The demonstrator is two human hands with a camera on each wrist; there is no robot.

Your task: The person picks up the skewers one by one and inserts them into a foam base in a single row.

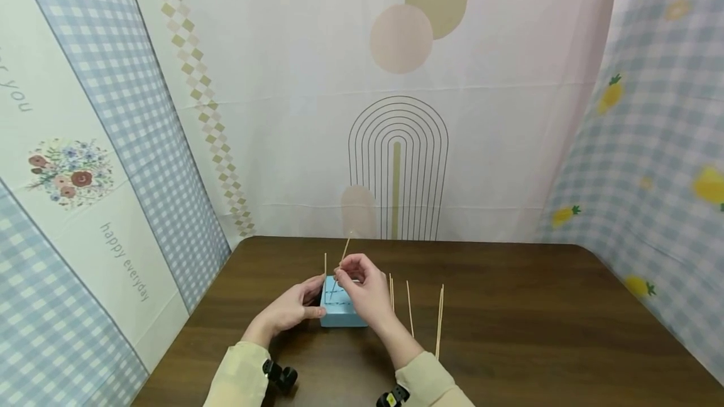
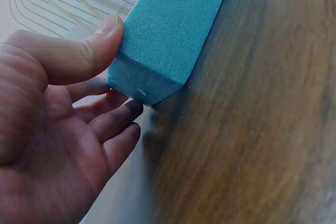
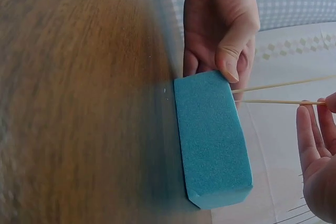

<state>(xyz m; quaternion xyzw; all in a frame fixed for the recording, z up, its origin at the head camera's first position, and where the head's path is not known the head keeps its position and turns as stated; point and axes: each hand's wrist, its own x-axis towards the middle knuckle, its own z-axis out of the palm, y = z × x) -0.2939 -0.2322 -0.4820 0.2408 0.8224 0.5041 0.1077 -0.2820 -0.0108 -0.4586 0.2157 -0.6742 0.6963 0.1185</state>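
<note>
A light blue foam-like block (image 1: 344, 318) rests on the table. My left hand (image 1: 288, 308) holds its left end, and in the left wrist view the thumb (image 2: 100, 45) presses the front face while the fingers reach round the end. Above the block, my right hand (image 1: 364, 287) pinches a thin wooden stick (image 1: 345, 251). This stick slants, its lower end at the block's top; whether it has entered the block I cannot tell. Another thin stick (image 3: 283, 84) stands in the block near the left hand. Short dark marks run across the block's top.
Several more thin sticks (image 1: 440, 319) lie on the brown wooden table (image 1: 520, 319) to the right of the right hand. A patterned white cloth (image 1: 294, 143) hangs behind the table, with checked cloths at both sides.
</note>
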